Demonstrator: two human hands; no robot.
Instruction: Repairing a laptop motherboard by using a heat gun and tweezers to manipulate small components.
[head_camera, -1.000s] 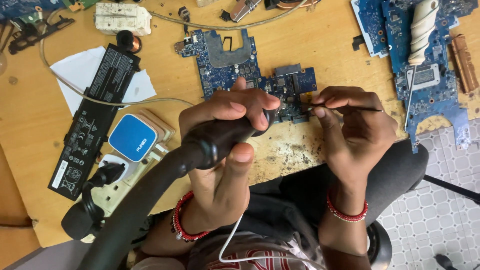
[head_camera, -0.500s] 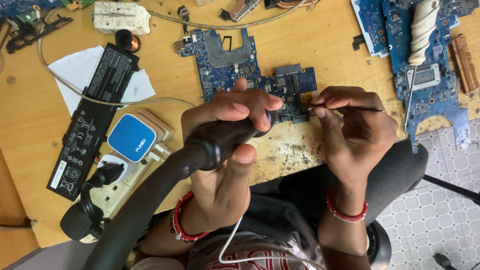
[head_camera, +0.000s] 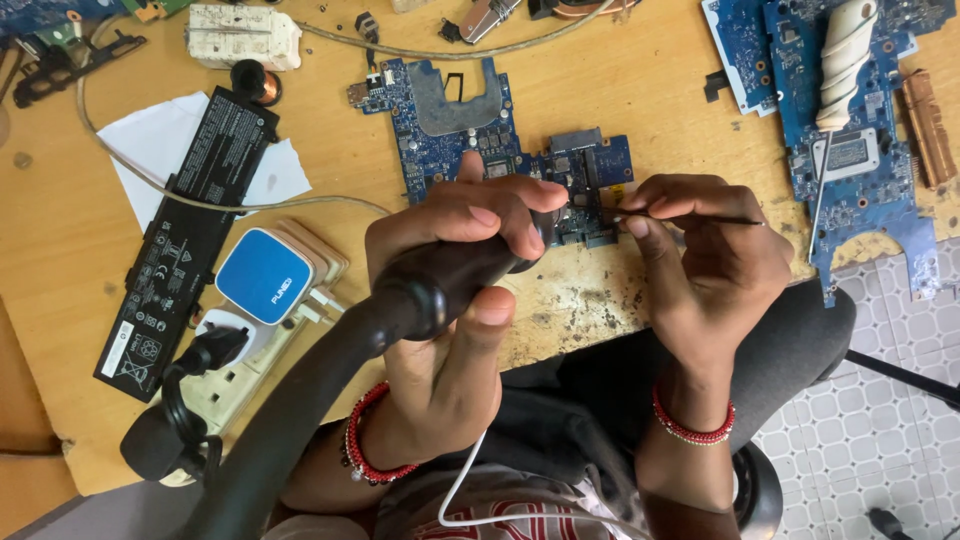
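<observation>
Blue circuit board (head_camera: 480, 140) lies flat on the wooden bench (head_camera: 620, 60), just beyond both hands. The left hand (head_camera: 455, 290) has its grip wrapped tight around a thick black hot-air wand (head_camera: 450, 275), nozzle end aimed at the board's near edge; its hose (head_camera: 290, 420) trails down toward the lap. The right hand (head_camera: 710, 260) pinches a thin metal probe (head_camera: 700, 218) (possibly tweezers, too fine to tell), its tip touching the board beside the nozzle. Against the earlier frames, hardly anything has shifted: both hands stay put, so the work at that one spot looks ongoing. The nozzle tip and the exact component are hidden behind the left fingers. A black battery pack (head_camera: 190, 230) and a second board (head_camera: 850, 150) lie well apart.
</observation>
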